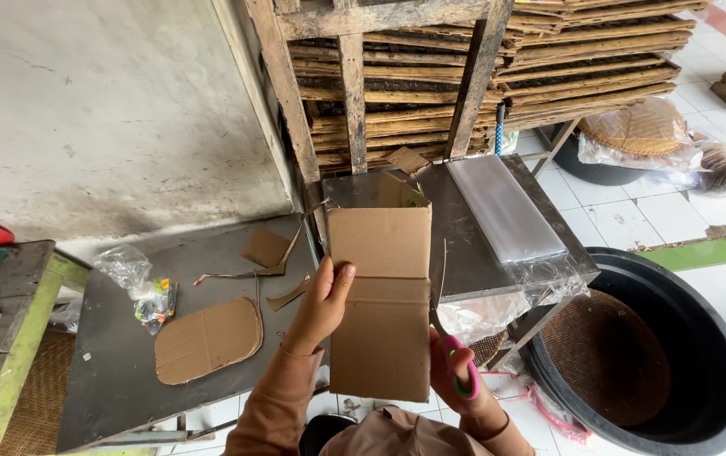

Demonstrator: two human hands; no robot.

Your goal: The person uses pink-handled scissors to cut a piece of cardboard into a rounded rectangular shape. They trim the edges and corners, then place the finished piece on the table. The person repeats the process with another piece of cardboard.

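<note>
At the far left of the frame a green bench (17, 338) edges a grey table (118, 371). On the table lie a crumpled bag (139, 287), a rounded cardboard cutout (207, 339) and a few offcuts (266, 253) further up.

At centre, the left hand (322, 300) grips the left edge of a tall cardboard sheet (381, 304), thumb on the front face and fingers behind, forearm rising from the bottom of the frame. The sheet stands upright before the body, creased across its middle.

Lower right of it, the right hand (457, 371) is closed through the pink-and-green handles of scissors (454, 359), whose blades run up along the sheet's right edge. This looks like trimming in progress; a further cut would call for a steady hold on the sheet and blades kept square to the edge.

Right of centre, a steel stand (456, 236) carries a stack of clear plastic bags (502, 207). A black tub (717, 355) fills the lower right, with bamboo racks (549, 59) along the top.
</note>
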